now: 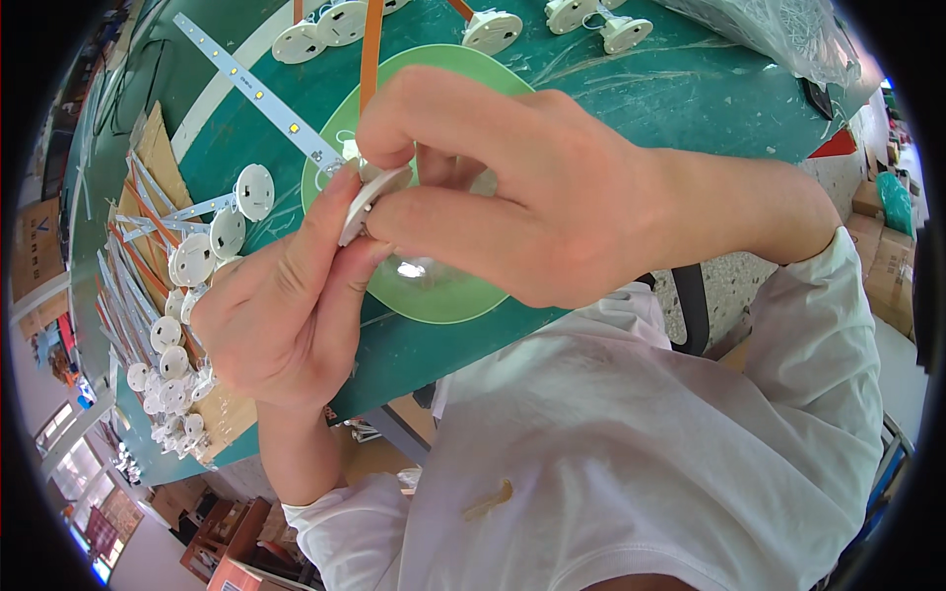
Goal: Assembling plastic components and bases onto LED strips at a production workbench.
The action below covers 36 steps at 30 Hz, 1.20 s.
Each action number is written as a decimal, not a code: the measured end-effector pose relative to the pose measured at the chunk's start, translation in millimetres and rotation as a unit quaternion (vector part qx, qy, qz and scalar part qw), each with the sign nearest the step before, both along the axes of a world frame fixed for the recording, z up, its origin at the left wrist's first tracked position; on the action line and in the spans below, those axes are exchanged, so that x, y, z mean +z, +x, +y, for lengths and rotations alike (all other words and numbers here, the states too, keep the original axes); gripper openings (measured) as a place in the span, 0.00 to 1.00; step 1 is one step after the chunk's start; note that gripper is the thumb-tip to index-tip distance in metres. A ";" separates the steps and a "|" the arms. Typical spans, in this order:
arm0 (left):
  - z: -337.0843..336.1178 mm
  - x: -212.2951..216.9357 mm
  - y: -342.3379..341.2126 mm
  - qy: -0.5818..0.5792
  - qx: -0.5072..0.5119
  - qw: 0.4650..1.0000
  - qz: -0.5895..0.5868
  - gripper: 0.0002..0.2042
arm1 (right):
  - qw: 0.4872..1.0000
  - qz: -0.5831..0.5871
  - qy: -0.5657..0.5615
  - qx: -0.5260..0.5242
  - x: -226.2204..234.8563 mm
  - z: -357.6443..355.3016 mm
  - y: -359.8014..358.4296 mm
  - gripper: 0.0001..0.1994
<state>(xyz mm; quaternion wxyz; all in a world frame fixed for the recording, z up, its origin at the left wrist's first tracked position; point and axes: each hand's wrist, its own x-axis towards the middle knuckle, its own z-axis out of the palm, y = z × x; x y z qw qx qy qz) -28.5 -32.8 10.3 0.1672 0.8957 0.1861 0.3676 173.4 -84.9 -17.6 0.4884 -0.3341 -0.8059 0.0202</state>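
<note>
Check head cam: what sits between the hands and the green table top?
A light green round plate lies on the green table, directly under both hands and the white disc they pinch; head view.

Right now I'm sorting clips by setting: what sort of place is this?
Probably a small lighting-assembly workshop. Both hands, left hand and right hand, hold a white round disc over a green worktable; more white round parts and LED strips lie around, cardboard boxes beside.

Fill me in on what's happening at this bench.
A person in a white shirt holds a small white round disc part between both hands over a green table. The left hand grips it from below, and the right hand pinches it from above. More white discs and LED strips lie nearby.
</note>
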 end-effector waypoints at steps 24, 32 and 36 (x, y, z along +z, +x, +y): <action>21.9 67.2 -60.1 0.063 0.249 0.960 0.114 0.14 | 0.994 0.082 0.019 -0.063 22.0 24.4 38.5 0.05; 9.9 84.0 -128.7 0.043 0.299 0.872 0.385 0.14 | 0.996 0.059 -0.048 -0.039 17.7 23.9 36.8 0.04; -22.1 79.2 -105.3 0.262 0.286 0.850 0.356 0.14 | 0.997 0.051 -0.043 -0.034 16.1 27.7 36.4 0.04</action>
